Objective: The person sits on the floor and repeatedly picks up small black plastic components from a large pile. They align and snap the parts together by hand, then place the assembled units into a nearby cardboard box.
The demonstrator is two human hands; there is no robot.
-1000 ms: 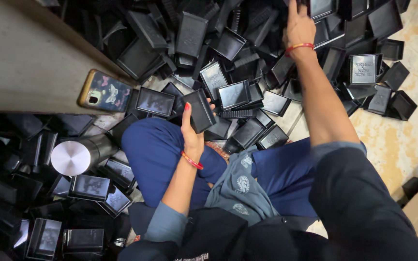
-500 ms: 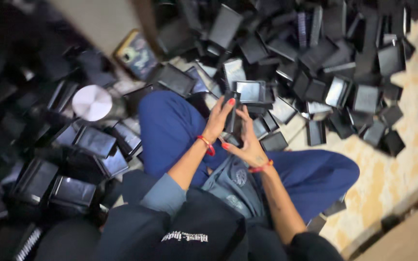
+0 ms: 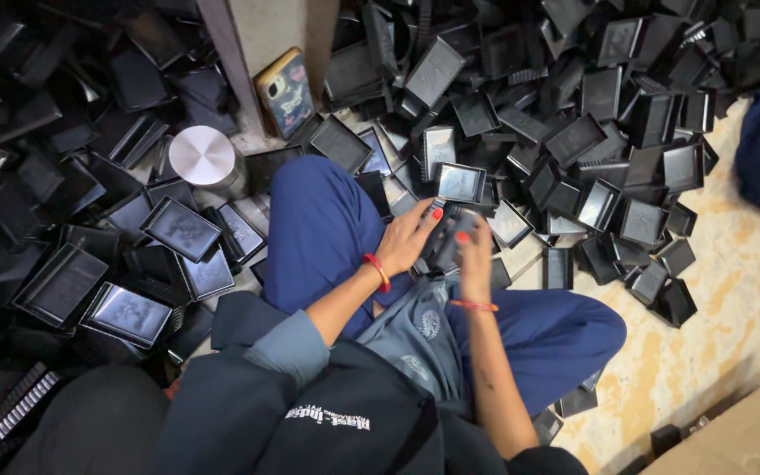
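Above the lap, left hand (image 3: 408,239) and right hand (image 3: 475,259), each grip pinching one black tray (image 3: 444,239).

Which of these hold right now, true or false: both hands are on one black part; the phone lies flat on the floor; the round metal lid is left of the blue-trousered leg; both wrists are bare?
1. Both the left hand and right hand are on one black part. True.
2. The phone lies flat on the floor. False: it leans against the pale post.
3. The round metal lid is left of the leg. True.
4. Both wrists are bare. False: each wears a red-orange band.
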